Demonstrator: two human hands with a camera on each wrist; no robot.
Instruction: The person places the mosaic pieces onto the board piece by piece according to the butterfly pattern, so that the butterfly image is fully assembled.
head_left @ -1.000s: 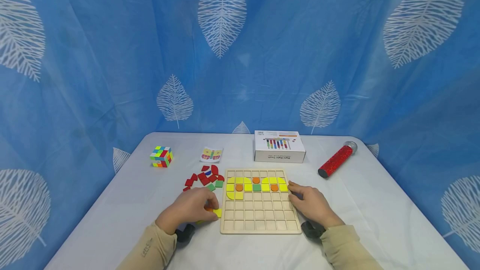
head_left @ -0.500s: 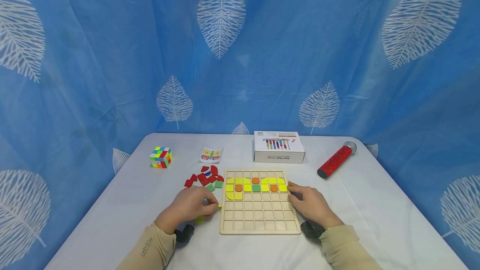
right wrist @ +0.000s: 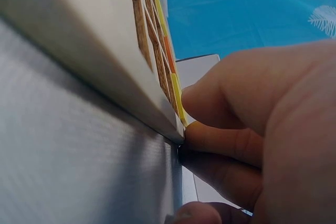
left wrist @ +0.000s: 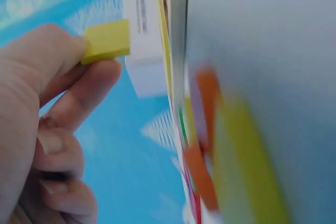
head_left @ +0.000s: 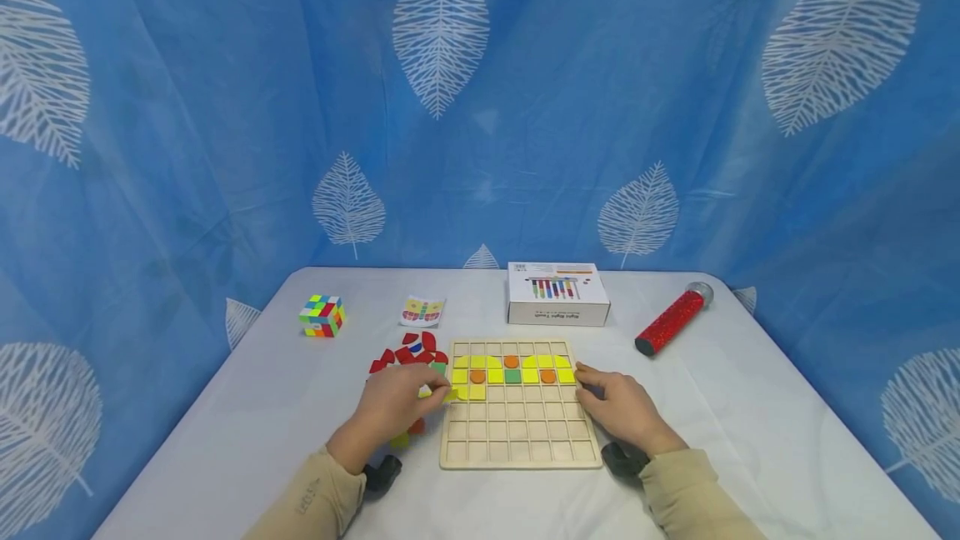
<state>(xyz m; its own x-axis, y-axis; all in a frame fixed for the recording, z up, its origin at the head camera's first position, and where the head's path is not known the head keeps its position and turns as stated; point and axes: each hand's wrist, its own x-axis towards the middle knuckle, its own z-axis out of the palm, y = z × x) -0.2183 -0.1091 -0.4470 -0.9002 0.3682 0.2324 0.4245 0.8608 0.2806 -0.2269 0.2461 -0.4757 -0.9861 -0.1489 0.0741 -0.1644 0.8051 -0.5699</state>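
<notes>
My left hand [head_left: 401,400] pinches a yellow tile [left wrist: 107,40] between thumb and fingertips, raised over the left edge of a wooden grid board [head_left: 521,454]. In the left wrist view the other fingers curl below it. Yellow, orange and green tiles fill cells in the board's upper rows, with a green square [head_left: 512,376] near the middle. At the board's right edge, my right hand [head_left: 624,412] holds the rim; its thumb lies beside a yellow tile [right wrist: 178,98] in the right wrist view. Loose red tiles [head_left: 408,352] lie left of the board, partly behind my left hand.
A small patterned card [head_left: 422,312] lies behind the loose tiles. Farther left stands a colour puzzle cube [head_left: 323,316]. A white box [head_left: 558,295] is behind the board, and a red glittery microphone-shaped object [head_left: 673,320] lies at the right. A blue curtain [head_left: 480,132] surrounds the table.
My left hand has picked up a yellow tile from the table left of the board and moved it forward and right, up to the board's edge. My right hand stays in place.
</notes>
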